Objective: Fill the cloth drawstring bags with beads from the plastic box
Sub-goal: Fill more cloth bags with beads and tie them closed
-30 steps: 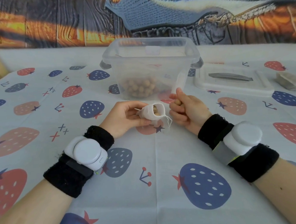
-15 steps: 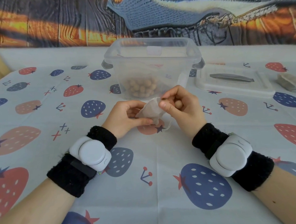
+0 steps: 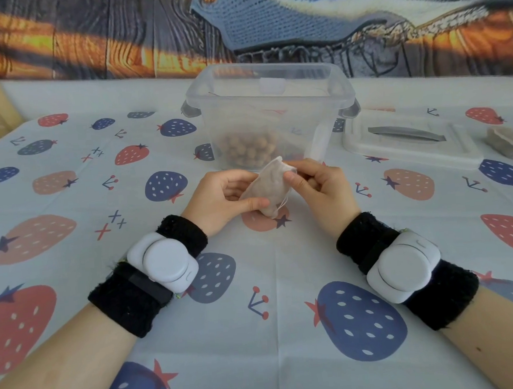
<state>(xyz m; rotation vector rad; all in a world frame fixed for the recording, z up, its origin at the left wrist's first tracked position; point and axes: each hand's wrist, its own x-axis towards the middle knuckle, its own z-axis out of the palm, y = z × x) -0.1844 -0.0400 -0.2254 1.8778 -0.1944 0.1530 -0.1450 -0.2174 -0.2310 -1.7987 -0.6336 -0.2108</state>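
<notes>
Above a strawberry-print tablecloth (image 3: 257, 329), the left hand (image 3: 219, 196) and right hand (image 3: 318, 187) both pinch a cloth bag (image 3: 268, 184). Behind sits the plastic box (image 3: 270, 115) of beads (image 3: 248, 149), its lid (image 3: 408, 143) alongside, a printed backdrop (image 3: 89, 39) beyond.

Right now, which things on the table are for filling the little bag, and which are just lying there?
For the job:
- cloth bag, held by the left hand and pinched at its top by the right hand
- plastic box, open
- beads inside the box

Just lying about:
- box lid, right of the box
- strawberry tablecloth
- small pale packet, far right; unclear what
</notes>
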